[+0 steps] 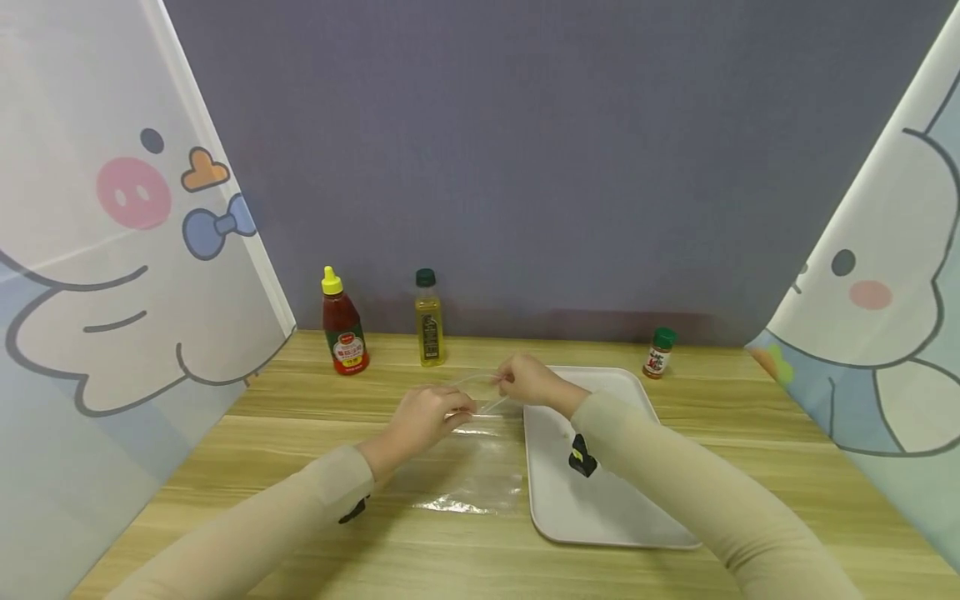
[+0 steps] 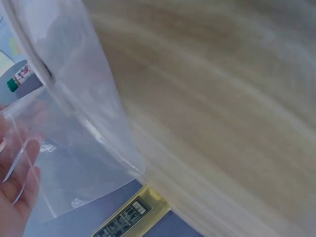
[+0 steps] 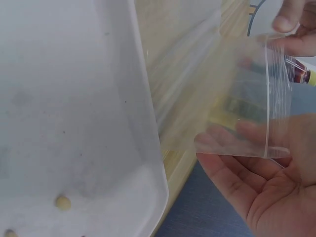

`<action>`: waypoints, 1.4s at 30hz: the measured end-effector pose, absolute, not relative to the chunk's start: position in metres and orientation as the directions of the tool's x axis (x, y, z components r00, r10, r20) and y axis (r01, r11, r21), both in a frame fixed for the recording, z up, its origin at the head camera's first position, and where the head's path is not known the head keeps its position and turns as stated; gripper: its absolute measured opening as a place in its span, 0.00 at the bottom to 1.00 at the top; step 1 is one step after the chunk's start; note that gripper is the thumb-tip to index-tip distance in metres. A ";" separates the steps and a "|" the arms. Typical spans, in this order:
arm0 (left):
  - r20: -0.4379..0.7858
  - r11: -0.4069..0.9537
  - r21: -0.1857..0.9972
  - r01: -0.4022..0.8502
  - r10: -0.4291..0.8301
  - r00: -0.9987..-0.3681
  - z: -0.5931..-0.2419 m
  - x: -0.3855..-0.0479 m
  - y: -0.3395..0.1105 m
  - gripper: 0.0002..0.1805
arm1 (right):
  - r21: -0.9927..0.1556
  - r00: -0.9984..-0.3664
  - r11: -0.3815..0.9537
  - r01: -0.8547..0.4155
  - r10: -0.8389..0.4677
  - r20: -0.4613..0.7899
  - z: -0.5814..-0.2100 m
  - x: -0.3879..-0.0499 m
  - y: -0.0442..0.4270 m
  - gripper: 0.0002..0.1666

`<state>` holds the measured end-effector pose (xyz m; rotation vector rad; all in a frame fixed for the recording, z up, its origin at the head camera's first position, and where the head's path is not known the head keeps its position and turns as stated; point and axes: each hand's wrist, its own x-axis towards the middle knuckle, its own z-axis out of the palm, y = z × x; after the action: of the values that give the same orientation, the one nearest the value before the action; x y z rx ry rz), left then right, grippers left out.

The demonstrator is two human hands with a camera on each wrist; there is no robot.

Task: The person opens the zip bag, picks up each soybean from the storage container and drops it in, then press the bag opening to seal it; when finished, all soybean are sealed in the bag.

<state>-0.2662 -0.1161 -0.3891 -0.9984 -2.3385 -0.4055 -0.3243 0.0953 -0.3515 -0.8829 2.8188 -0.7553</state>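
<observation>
A clear zip bag (image 1: 468, 467) lies partly on the wooden table, its mouth end lifted between both hands. My left hand (image 1: 427, 418) pinches the near left side of the mouth with thumb and fingers. On the far right side of the mouth, my right hand (image 1: 531, 381) grips the edge. In the right wrist view, the right hand (image 3: 269, 190) has its fingers partly behind the clear film, and the zip strip (image 3: 267, 98) runs between the two hands. The left wrist view shows the bag film (image 2: 74, 153) close up, with fingers at the left edge.
A white tray (image 1: 600, 508) stands right of the bag under the right forearm, with a small pale round piece (image 3: 63, 202) in it. Along the back stand a red sauce bottle (image 1: 347, 333), an oil bottle (image 1: 430, 325) and a green-capped spice jar (image 1: 657, 354).
</observation>
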 end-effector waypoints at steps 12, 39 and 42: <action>0.451 0.784 0.232 0.576 0.437 -0.778 -0.362 -0.272 -0.121 0.05 | -0.485 -0.808 0.688 -0.540 -0.585 0.070 -0.351 -0.321 0.097 0.13; 0.187 0.721 0.611 0.327 0.270 -0.945 -0.369 -0.275 -0.138 0.27 | -0.585 -0.801 0.620 -0.523 -0.593 0.087 -0.355 -0.311 0.113 0.21; 0.179 0.718 0.622 0.313 0.259 -0.949 -0.367 -0.274 -0.138 0.27 | -0.631 -0.812 0.598 -0.495 -0.576 0.092 -0.351 -0.311 0.122 0.24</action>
<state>-0.2744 -0.1379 -0.3672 -0.4739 -2.8379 -1.0489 -0.3112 0.1217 -0.3506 -0.9079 2.6976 -1.0087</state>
